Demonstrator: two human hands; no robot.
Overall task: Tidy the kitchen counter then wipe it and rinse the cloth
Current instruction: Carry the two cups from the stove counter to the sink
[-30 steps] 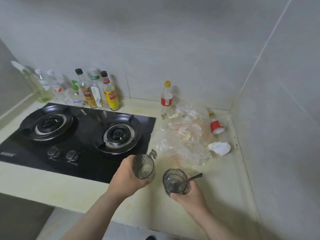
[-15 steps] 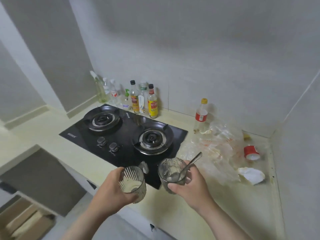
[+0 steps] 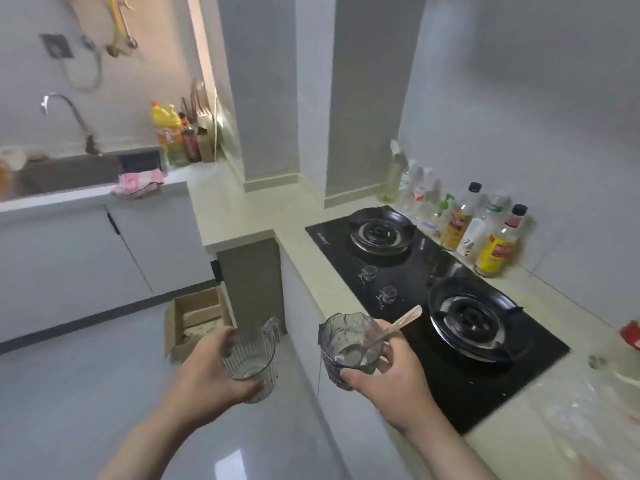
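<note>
My left hand (image 3: 204, 374) grips a ribbed clear glass mug (image 3: 251, 356) with a handle, held over the floor in front of the counter. My right hand (image 3: 391, 379) grips a second clear glass (image 3: 348, 344) with a spoon (image 3: 394, 329) standing in it, at the front edge of the cream counter (image 3: 242, 209). A pink cloth (image 3: 138, 181) lies on the rim of the sink (image 3: 69, 173) at far left, under a curved tap (image 3: 69, 116).
A black two-burner hob (image 3: 433, 306) fills the counter to my right, with several bottles (image 3: 491, 233) along the wall behind it. Clear plastic litter (image 3: 588, 410) lies at lower right. An open cardboard box (image 3: 197, 318) sits on the grey floor. Yellow bottles (image 3: 168, 129) stand beside the sink.
My view has swung left, away from the littered corner, bringing the sink, tap and pink cloth into sight. Both hands still hold their glasses, now carried off the counter's front edge.
</note>
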